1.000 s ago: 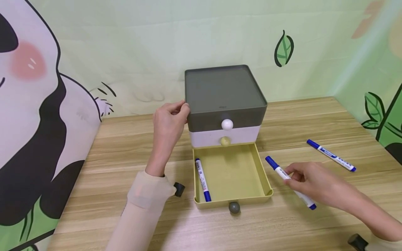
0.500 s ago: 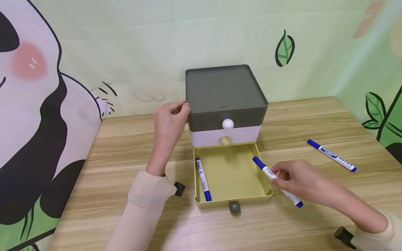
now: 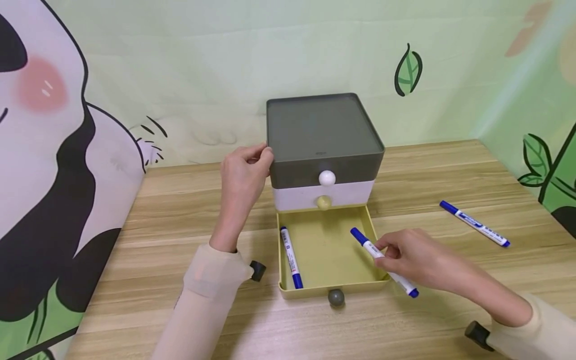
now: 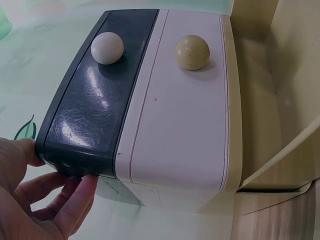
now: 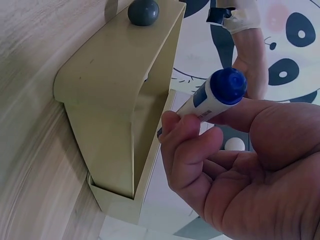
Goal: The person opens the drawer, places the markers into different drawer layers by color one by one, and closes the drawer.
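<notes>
A small desktop drawer unit [image 3: 324,127] has a dark grey top tier, a white middle tier and a pulled-out yellow bottom drawer [image 3: 335,286]. My left hand [image 3: 243,177] grips the unit's left front corner; in the left wrist view its thumb [image 4: 30,150] and fingers [image 4: 75,205] bend around the dark tier. In my right hand [image 3: 418,257] a white marker [image 3: 371,249] with a blue cap is pinched, slanting over the drawer's right wall. Another blue-capped marker [image 3: 291,257] lies inside the drawer along its left wall.
A further blue-and-white marker [image 3: 474,223] lies on the wooden table [image 3: 193,210], right of the drawer unit. A grey ball knob [image 3: 335,298] juts from the drawer's front. Behind the table hangs a green backdrop [image 3: 202,60] printed with a panda and leaves.
My right hand has carried its marker leftward, from beside the drawer to over its right wall. The left hand keeps its hold on the drawer unit.
</notes>
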Available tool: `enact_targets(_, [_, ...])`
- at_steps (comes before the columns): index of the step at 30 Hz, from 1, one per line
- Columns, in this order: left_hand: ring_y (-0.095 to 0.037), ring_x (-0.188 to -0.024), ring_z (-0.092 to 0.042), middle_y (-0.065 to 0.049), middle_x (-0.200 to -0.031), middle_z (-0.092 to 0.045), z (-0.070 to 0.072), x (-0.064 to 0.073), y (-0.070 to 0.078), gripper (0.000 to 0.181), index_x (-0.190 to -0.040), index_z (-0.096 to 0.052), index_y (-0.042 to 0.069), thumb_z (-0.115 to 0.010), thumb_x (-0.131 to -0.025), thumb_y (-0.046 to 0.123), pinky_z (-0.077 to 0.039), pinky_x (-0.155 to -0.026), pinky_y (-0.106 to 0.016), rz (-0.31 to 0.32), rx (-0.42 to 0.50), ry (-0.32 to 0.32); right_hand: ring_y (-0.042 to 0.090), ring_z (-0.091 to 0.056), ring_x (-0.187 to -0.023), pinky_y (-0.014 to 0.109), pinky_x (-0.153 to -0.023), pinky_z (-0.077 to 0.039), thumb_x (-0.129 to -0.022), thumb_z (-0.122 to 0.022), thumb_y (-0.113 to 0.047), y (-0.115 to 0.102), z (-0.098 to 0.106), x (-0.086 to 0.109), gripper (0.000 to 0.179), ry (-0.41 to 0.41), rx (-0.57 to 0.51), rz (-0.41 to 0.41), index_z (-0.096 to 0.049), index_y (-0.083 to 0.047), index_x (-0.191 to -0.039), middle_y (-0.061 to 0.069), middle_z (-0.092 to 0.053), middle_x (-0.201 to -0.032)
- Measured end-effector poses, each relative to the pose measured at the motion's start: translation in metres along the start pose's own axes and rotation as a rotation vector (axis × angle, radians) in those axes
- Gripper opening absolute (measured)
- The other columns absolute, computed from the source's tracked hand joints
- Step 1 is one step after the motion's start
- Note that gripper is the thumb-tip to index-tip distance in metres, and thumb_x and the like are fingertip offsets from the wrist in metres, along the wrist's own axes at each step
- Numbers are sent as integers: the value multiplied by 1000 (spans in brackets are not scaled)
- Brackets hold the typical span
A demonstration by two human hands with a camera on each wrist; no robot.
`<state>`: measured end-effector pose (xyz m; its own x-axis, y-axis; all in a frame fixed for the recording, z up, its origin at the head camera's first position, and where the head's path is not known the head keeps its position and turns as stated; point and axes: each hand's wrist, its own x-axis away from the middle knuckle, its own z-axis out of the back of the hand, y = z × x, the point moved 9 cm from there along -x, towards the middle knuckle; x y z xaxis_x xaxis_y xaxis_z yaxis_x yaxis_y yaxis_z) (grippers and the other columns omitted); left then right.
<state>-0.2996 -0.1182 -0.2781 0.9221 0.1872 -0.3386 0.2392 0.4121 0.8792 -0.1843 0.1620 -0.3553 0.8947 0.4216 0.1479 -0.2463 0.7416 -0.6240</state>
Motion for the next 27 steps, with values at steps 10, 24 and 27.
enact_targets(10, [-16, -71, -71, -10, -103, -75, 0, 0, -2, 31, -117, -80, 8, -65, -94, 23, -57, -65, -27, 1, 5, -4, 8, -52, -61, 23, -53, -46, -92, -75, -12, -13, -7, -18, 28, -18, 13, 22, -72, 7, -112, -6, -61, -72])
enact_targets(24, [-16, -72, -71, -9, -101, -74, 0, 0, -2, 31, -118, -80, 9, -67, -94, 24, -57, -65, -27, 12, 8, -1, 10, -55, -64, 26, -59, -49, -91, -76, -11, -16, -10, -44, 30, 19, 54, 29, -71, 9, -113, -2, -64, -74])
enact_targets(27, [-15, -72, -71, -9, -101, -73, 0, 0, -1, 31, -118, -80, 9, -67, -94, 24, -58, -66, -27, 13, 9, -3, 10, -56, -64, 27, -60, -50, -92, -75, -11, -14, -11, -47, 30, 19, 60, 6, -71, 9, -114, 0, -65, -75])
